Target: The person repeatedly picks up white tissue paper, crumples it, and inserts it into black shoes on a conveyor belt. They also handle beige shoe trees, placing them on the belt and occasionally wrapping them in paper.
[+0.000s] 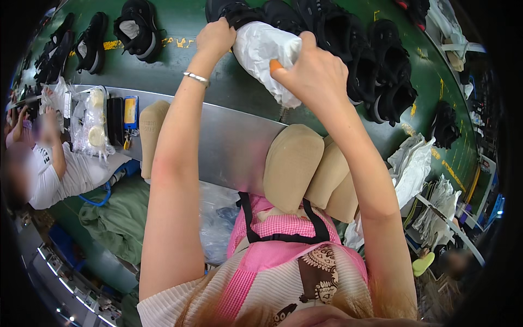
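My right hand (318, 73) grips a large white crumpled paper wad (264, 52); an orange cover sits on its thumb. The wad's far end meets the opening of a black shoe (231, 11) at the top of the view; whether it reaches inside is hidden. My left hand (215, 38) is closed on that shoe's near edge, its fingertips partly out of sight. Right beside the shoe stand more black shoes (338, 38) in a cluster.
Other black shoes (136, 30) stand at left on the green surface (180, 65). Before me runs a metal ledge (234, 136) with beige foot-shaped forms (294, 163). White paper sheets (411, 163) lie at right. A person (60, 169) in white sits at left.
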`<state>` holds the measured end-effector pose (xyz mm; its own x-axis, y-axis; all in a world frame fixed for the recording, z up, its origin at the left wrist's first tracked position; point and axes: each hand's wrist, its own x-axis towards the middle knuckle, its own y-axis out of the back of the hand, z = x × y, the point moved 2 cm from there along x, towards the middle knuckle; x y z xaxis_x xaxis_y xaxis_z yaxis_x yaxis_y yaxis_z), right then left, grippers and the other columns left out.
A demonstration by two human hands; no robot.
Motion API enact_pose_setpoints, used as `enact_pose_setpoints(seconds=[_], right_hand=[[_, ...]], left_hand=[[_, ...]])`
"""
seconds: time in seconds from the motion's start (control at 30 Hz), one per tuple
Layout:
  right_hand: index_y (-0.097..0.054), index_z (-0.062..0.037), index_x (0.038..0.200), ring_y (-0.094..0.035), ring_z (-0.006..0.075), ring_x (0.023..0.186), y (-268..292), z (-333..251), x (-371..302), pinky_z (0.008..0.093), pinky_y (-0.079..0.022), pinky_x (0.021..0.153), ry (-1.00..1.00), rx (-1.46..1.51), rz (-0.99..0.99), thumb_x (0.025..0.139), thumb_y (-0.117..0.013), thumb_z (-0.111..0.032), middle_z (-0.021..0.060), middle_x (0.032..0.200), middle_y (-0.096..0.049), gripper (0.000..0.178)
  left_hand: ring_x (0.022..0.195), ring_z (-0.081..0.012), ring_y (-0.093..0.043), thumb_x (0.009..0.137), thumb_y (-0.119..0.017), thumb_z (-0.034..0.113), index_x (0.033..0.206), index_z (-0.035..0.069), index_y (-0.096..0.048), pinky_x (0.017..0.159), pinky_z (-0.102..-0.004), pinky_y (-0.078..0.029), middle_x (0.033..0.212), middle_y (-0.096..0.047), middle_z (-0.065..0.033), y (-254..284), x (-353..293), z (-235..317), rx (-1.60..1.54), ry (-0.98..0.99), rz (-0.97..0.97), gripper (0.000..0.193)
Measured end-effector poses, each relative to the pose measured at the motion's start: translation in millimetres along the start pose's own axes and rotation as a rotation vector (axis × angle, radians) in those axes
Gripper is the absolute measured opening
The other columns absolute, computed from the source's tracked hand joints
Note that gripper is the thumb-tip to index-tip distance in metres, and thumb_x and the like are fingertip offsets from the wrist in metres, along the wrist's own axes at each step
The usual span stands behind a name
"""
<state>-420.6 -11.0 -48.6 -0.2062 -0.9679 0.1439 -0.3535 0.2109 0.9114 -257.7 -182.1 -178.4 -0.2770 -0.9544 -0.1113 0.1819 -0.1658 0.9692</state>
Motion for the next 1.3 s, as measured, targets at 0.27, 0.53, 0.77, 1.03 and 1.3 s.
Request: enact_pose_setpoints(seconds=[0.27,0.53,0.77,1.03,1.3], right_hand=[[-0.055,0.0035,0.083,-0.067,0.0308,0.055,-39.7,-6.7,45.0,0.039,-0.052,0.05,0.083,-0.028,0.014,0.066,-0.076,-0.037,0.0157,0.059,-0.064,0.048],[-0.054,0.0036,0.086,-0.068,0.034,0.059,-93.7,-15.3,72.7,0.0408,-0.055,0.056,0.043,0.025,0.099,0.066,-0.077,-0.038,0.0177,0.064,-0.066,0.051],[-0.052,0.0061,0.099,-0.07,0.0322,0.073,-130.4,-30.7,87.7,0.0402,-0.055,0.063,0.081,0.077,0.02,0.066,-0.077,-0.042,0.0186,0.08,-0.068,0.063],[-0.069,-0.0084,0.111,-0.06,0.0264,0.109,-54.0,-11.5,56.0,0.0383,-0.051,0.086,0.252,-0.116,-0.343,0.066,-0.077,-0.049,0.0097,0.11,-0.068,0.061],[-0.048,0.0043,0.128,-0.063,0.0337,0.108,-84.9,-3.7,95.2,0.0407,-0.048,0.095,0.378,-0.018,-0.607,0.056,-0.089,-0.035,0.0187,0.109,-0.067,0.091]], left_hand=[[0.093,-0.0409,-0.065,0.088,-0.053,0.029,0.125,0.008,-0.062,0.084,-0.0481,-0.052,0.099,-0.068,-0.0223,5.5,-8.6,-8.7,-0.2,-0.164,0.108,0.043],[0.098,-0.0404,-0.064,0.089,-0.05,0.032,0.125,0.01,-0.062,0.087,-0.0483,-0.051,0.103,-0.068,-0.0215,11.0,-18.3,-9.2,-0.237,-0.043,0.102,0.044],[0.099,-0.0413,-0.063,0.09,-0.051,0.033,0.127,0.01,-0.061,0.089,-0.047,-0.05,0.104,-0.067,-0.0235,0.0,-3.1,-30.9,-0.281,-0.06,0.128,0.045],[0.095,-0.0373,-0.066,0.088,-0.054,0.034,0.133,0.005,-0.054,0.086,-0.044,-0.051,0.103,-0.068,-0.0228,16.3,-43.8,-27.6,-0.377,-0.095,-0.104,0.053],[0.081,-0.0211,-0.061,0.065,-0.088,0.043,0.152,-0.002,-0.014,0.068,-0.0307,-0.052,0.105,-0.053,-0.0188,40.8,-76.3,-11.0,-0.486,-0.153,-0.389,0.123]])
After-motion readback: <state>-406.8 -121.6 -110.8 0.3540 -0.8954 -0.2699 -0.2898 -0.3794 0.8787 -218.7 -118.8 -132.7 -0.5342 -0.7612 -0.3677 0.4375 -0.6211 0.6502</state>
